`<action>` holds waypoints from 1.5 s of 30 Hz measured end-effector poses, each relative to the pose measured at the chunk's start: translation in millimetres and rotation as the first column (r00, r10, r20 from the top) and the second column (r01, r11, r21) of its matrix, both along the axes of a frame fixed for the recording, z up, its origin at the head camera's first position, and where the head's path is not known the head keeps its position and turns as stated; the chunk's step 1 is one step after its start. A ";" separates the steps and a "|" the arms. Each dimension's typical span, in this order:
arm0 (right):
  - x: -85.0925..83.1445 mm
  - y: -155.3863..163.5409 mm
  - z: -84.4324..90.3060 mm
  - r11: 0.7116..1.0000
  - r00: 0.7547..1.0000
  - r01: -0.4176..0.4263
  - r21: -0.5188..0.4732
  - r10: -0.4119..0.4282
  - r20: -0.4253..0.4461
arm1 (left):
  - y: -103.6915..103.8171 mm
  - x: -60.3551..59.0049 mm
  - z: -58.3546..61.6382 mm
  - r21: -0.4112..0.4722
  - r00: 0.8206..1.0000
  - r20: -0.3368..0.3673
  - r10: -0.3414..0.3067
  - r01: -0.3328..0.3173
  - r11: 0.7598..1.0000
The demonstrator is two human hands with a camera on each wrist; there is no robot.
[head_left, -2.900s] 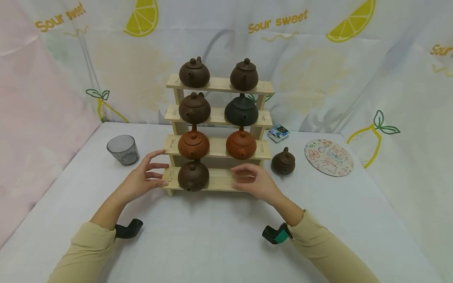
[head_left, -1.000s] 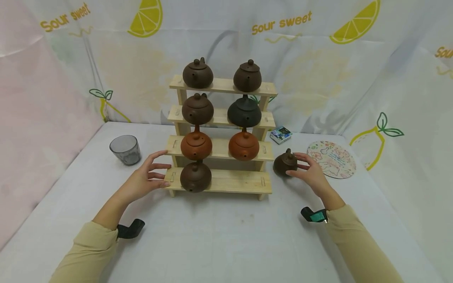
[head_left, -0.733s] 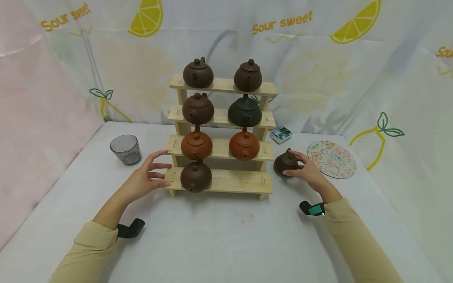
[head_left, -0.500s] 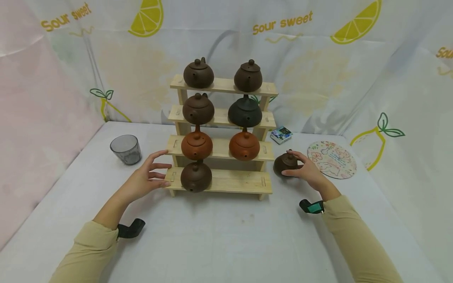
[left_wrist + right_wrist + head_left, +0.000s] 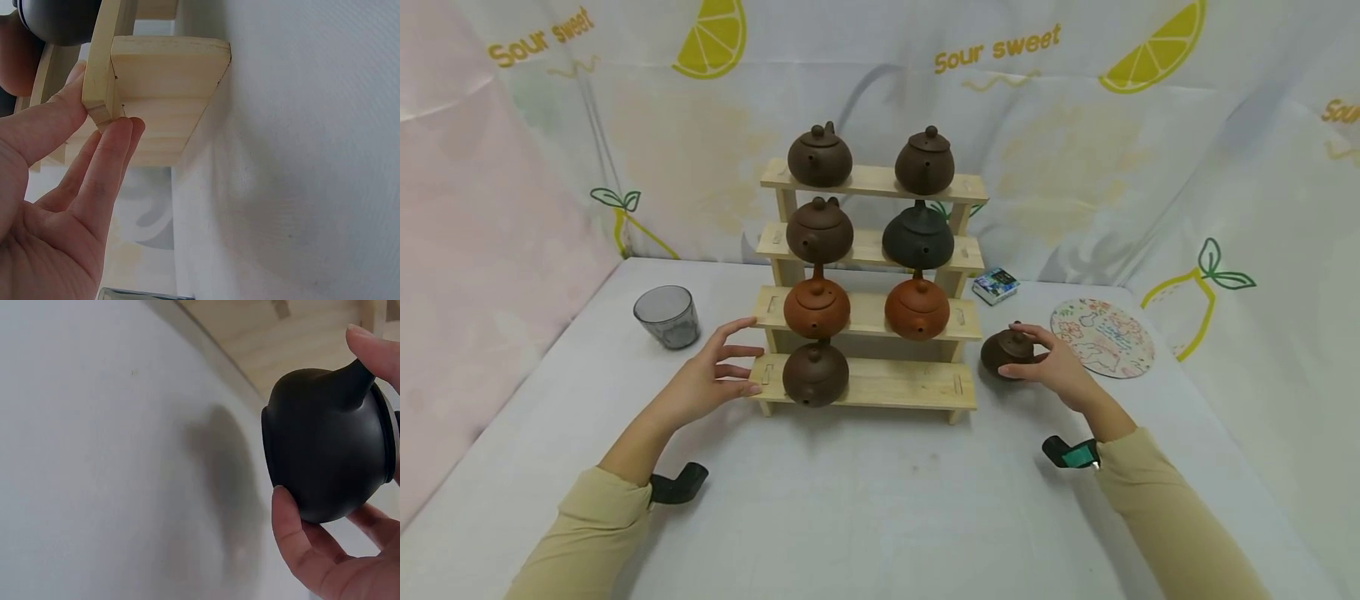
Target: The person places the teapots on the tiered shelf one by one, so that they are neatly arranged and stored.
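My left hand point(image 5: 703, 379) pinches the left end of the lowest board of a four-tier wooden display stand point(image 5: 891, 382); in the left wrist view the thumb is on one face, the fingers point(image 5: 103, 169) on the other. To the right of the stand, my right hand point(image 5: 1051, 367) grips a small dark brown teapot point(image 5: 1003, 352). The right wrist view shows this teapot point(image 5: 328, 444) with thumb at its spout and fingers round its body, its shadow on the cloth apart from it. A brown teapot point(image 5: 815, 377) sits on the left of the lowest board.
Upper boards each bear two teapots, including an orange one point(image 5: 917, 310) and a black one point(image 5: 917, 239). A grey glass point(image 5: 667, 319) stands at left. Behind the right hand lie a small box point(image 5: 996, 286) and a round patterned mat point(image 5: 1105, 340).
My right hand has left the lowest board, moved right to the small teapot and taken hold of it. The teapot has shifted slightly and its lid knob leans differently. The left hand stays put.
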State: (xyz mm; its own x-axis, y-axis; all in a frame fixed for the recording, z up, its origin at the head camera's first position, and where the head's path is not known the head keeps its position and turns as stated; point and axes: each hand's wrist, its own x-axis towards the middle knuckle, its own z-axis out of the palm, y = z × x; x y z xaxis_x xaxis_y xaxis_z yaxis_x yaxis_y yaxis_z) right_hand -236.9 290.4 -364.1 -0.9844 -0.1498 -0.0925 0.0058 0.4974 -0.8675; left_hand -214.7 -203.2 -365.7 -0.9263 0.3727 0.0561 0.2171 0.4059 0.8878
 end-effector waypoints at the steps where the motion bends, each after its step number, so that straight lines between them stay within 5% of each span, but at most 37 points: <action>1: 2.5 -1.0 3.1 1.000 1.000 -0.005 0.003 0.005 -0.001 | -0.2 0.1 -0.1 0.000 1.000 0.000 0.001 -0.001 1.000; 11: 30.6 -12.0 32.7 0.998 0.999 -0.048 0.030 0.048 -0.014 | -0.5 1.0 0.0 0.009 1.000 0.012 0.005 -0.005 1.000; 19: 44.3 -18.2 38.0 0.995 0.995 -0.088 0.054 0.091 -0.045 | -0.6 1.2 0.8 0.007 1.000 0.016 0.010 -0.010 1.000; 45: 48.7 -76.7 36.4 0.948 0.945 -0.319 0.025 0.319 -0.064 | 0.5 1.5 2.4 0.009 1.000 0.019 0.003 -0.003 1.000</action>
State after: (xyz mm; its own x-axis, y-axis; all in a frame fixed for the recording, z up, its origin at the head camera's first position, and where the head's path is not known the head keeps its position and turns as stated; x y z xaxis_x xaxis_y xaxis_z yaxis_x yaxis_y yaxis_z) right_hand -188.2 213.8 -327.7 -0.8893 -0.4561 -0.0335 -0.2122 0.4765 -0.8532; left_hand -213.2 -202.8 -363.3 -0.9284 0.3693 0.0423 0.1992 0.3983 0.8954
